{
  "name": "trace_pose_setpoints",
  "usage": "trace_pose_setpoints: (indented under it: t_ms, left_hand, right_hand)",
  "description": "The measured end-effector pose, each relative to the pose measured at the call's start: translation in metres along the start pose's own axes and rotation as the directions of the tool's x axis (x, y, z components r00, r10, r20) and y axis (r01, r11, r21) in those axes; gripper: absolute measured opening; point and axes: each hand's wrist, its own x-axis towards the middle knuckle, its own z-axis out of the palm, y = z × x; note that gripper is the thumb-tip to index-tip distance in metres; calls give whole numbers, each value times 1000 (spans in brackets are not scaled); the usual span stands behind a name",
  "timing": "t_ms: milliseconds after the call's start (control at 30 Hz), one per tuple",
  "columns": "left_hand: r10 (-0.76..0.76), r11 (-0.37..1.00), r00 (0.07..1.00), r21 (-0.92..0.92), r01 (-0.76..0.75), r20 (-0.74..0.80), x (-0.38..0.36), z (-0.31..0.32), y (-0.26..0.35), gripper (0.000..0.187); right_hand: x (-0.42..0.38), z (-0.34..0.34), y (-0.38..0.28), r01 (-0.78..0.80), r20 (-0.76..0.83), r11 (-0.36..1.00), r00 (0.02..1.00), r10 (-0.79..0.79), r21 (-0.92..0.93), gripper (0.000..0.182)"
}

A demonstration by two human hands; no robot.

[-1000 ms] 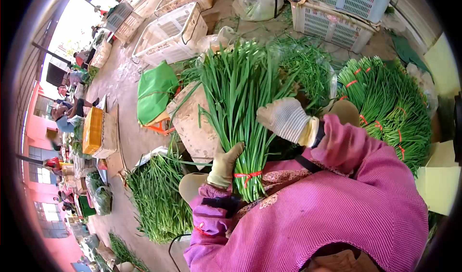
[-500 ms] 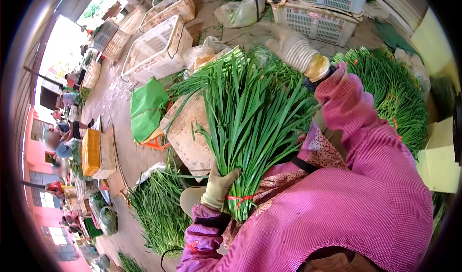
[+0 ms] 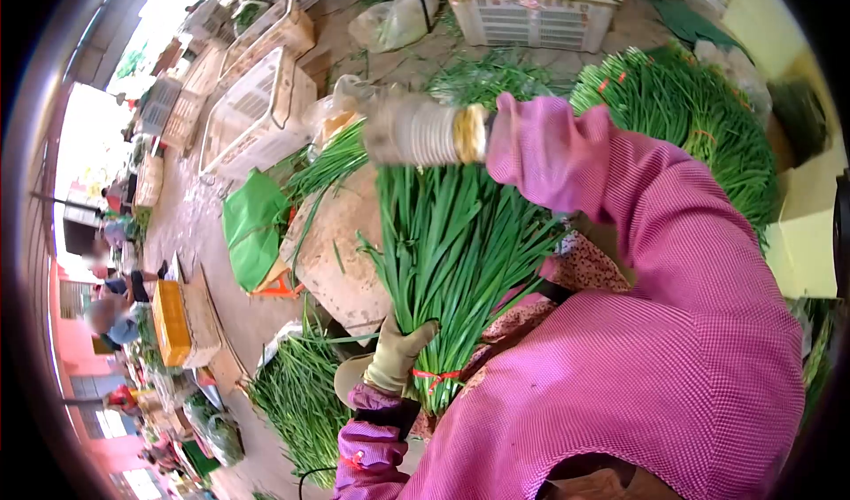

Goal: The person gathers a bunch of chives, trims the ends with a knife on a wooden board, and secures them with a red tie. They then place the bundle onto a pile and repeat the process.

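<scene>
A thick bundle of garlic chives (image 3: 460,265) rests in my lap, with a red tie round its lower end. My left hand (image 3: 398,354), in a pale glove, is closed on the side of the bundle just above the tie. Across the leaf tops lies my right hand (image 3: 421,130) in a grey ribbed glove with a yellowed cuff. Its fingers are smeared by motion, so whether it grips any leaves I cannot tell. Beyond the left hand, a stone-like slab (image 3: 341,252) carries a few loose leaves.
Loose greens (image 3: 305,394) lie at my left. Tied chive bundles (image 3: 682,128) are piled at my right. White plastic crates (image 3: 536,18) stand ahead, another crate (image 3: 257,115) ahead left. A green bag (image 3: 252,230) sits beside the slab. People are working far left.
My right hand has swung leftward across the top of the bundle. The left hand keeps its hold near the tie. The view has shifted slightly.
</scene>
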Motion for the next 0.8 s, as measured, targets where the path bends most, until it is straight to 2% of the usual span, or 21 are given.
trace_pose_setpoints:
  t_ms: [33,67,100,133,167,200,233,267,300,333,367,400,433,500,533,600,667,700,733,800]
  left_hand:
    - [-40,998,999,-49,39,-7,0,-2,-1,53]
    - [-80,992,997,-97,78,-18,-1,-4,-1,51]
    - [-179,968,984,-178,177,6,-4,-6,3,46]
    - [-123,953,991,-272,131,45,-4,-10,-2,43]
    - [-203,884,974,-408,227,100,-4,-14,-4,44]
    - [-272,786,948,-530,317,164,-5,-17,-4,45]
    - [-279,746,944,-579,329,176,-3,-18,-2,47]
    - [-285,702,940,-628,337,186,0,-18,0,49]
    - [-221,739,938,-581,340,268,10,-26,-3,53]
    - [-229,640,931,-677,364,284,14,-30,-7,54]
    - [-162,640,954,-709,296,252,17,-31,-8,53]
    - [-95,636,972,-737,227,216,19,-34,-10,53]
    - [-89,624,979,-756,198,183,24,-42,-20,51]
    - [-86,672,990,-727,142,114,28,-45,-22,50]
    - [-68,683,992,-719,124,106,28,-47,-22,50]
    - [-126,603,973,-764,230,194,23,-38,-9,47]
    - [-184,638,968,-728,251,173,19,-38,-11,47]
    - [-175,653,958,-702,285,225,16,-37,-9,48]
    - [-166,691,964,-674,263,206,10,-25,6,49]
    - [-184,730,951,-614,300,247,11,-34,-7,52]
  right_hand:
    - [7,-13,10,-233,125,973,965,232,-9,20]
    - [-7,-49,11,-524,174,449,768,616,724,22]
    - [-5,-85,19,-743,252,412,600,760,528,26]
    - [-9,-46,70,-572,-156,796,783,602,199,30]
    - [-26,-64,69,-477,-422,805,687,592,353,31]
    - [-40,-100,47,-490,-217,514,541,813,704,32]
    - [-45,-121,39,-629,-248,529,482,840,570,34]
    - [-56,-122,31,-449,-266,492,476,838,746,33]
    - [-69,-121,28,-237,-281,426,469,837,873,33]
    - [-89,-108,39,-315,-577,812,581,575,491,31]
    - [-104,-95,49,-303,-684,952,703,195,-40,30]
    - [-112,-95,35,-292,-689,956,700,189,-34,30]
    - [-120,-96,7,-301,-560,906,714,421,298,26]
    - [-125,-91,-11,-309,-357,743,726,587,594,22]
    - [-125,-81,-12,-248,-377,718,715,588,650,22]
    - [-122,-78,-12,-190,-392,688,703,593,701,22]
    - [-108,-89,-9,-94,-456,761,751,477,642,21]
    - [-99,-105,-20,-117,-288,566,766,574,816,22]
    - [-93,-105,-20,-124,-287,568,764,578,814,22]
    - [-84,-99,-17,-187,-171,585,848,501,789,22]
